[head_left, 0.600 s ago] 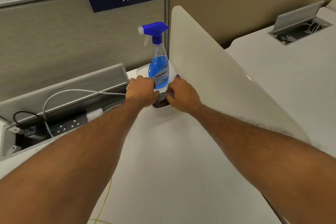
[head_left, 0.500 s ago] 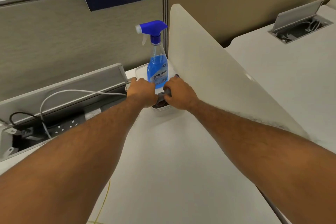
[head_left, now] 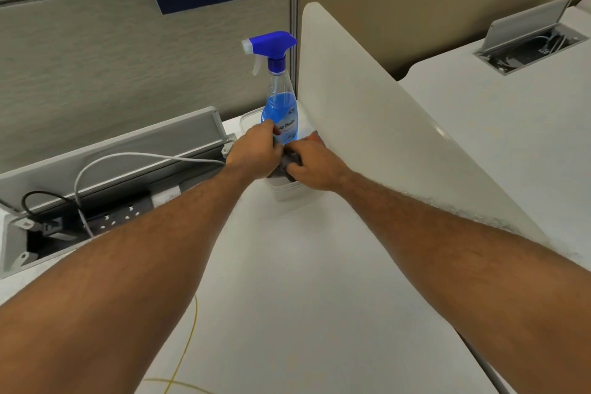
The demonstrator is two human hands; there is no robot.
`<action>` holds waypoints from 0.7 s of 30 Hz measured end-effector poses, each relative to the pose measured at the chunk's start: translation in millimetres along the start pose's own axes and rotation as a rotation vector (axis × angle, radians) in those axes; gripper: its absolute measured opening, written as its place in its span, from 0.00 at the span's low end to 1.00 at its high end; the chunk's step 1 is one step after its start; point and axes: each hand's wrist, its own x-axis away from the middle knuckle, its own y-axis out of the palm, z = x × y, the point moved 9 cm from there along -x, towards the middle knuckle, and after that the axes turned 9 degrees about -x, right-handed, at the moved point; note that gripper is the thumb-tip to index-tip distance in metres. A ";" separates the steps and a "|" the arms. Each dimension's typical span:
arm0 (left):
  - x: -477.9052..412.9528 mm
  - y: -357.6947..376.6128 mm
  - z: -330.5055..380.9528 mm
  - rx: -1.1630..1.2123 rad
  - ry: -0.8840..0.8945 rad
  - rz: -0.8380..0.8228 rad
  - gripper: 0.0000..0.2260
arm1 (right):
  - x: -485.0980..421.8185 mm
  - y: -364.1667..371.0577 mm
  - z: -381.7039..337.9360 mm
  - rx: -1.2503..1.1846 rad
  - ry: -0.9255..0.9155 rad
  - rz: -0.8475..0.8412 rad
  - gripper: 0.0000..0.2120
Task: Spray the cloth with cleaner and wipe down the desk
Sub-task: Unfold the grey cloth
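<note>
- Both hands are down in the tub: left hand [head_left: 254,150] curled closed around the cloth, right hand [head_left: 315,163] pinching it from the other side.
- Cloth [head_left: 286,166], dark grey and bunched, sits between the two hands inside the tub [head_left: 284,190], mostly hidden by fingers.
- Bottle [head_left: 279,99] stands upright in the same tub at 12 o'clock from the cloth, touching the left fingers; blue liquid fills its lower half, with the nozzle pointing toward 9 o'clock.
- Divider [head_left: 383,125] rises just beside the right hand at 3 o'clock; a cable tray [head_left: 105,201] lies open at 9 o'clock.
- Desk [head_left: 303,281] at 6 o'clock is bare apart from a thin yellow wire [head_left: 188,342].
- Step in hand, as I judge it: lifting the cloth out. Draw it straight up and toward 6 o'clock, so it does not snag and tip the bottle; then one hand is free for the trigger.
</note>
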 end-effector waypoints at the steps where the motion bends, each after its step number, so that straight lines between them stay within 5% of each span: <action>1: 2.3 -6.8 -2.7 0.133 -0.038 0.028 0.11 | 3.1 -3.3 -7.1 -0.037 -0.022 0.010 0.14; 6: 21.2 -33.5 -13.6 0.623 -0.181 0.119 0.09 | 20.2 -23.3 -41.5 -0.180 -0.126 0.116 0.28; 12: 67.4 -54.8 -22.2 1.024 -0.206 0.120 0.11 | 47.7 -39.1 -85.9 -0.304 -0.208 0.210 0.23; 21: 162.2 -74.5 -28.2 1.158 -0.118 0.103 0.18 | 99.2 -25.3 -129.7 -0.453 -0.254 0.293 0.18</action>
